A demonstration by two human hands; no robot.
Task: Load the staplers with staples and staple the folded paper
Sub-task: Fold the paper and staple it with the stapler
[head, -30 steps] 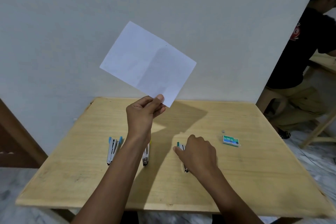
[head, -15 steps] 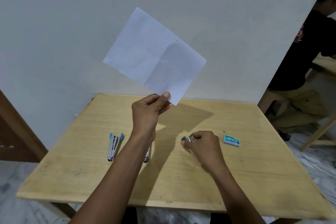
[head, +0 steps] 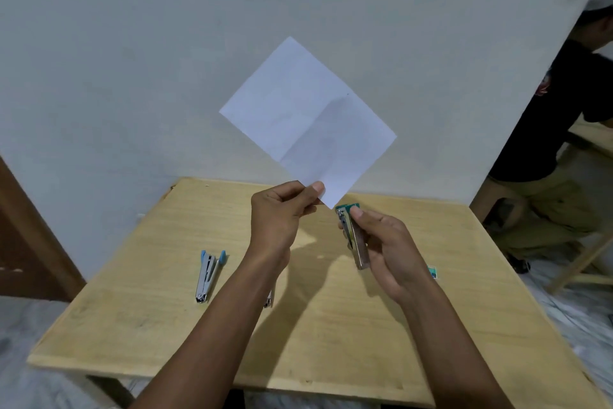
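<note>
My left hand (head: pixel 282 213) pinches the lower corner of a folded white paper (head: pixel 306 120) and holds it up in front of the wall. My right hand (head: pixel 384 249) grips a green-tipped metal stapler (head: pixel 353 236), raised off the table, its green end just below the paper's bottom corner. A blue-tipped stapler (head: pixel 208 274) lies on the wooden table (head: pixel 159 325) at the left. Another stapler (head: pixel 268 300) lies mostly hidden behind my left forearm. The green staple box (head: pixel 433 272) peeks out behind my right hand.
A grey-white wall stands right behind the table's far edge. At the right a person in a black shirt (head: pixel 557 130) sits by another wooden table (head: pixel 593 133). A dark wooden panel (head: pixel 30 242) is at the left.
My right hand picked the green-tipped stapler up off the table and lifted it toward the paper's lower corner. The paper has turned to stand on its corner.
</note>
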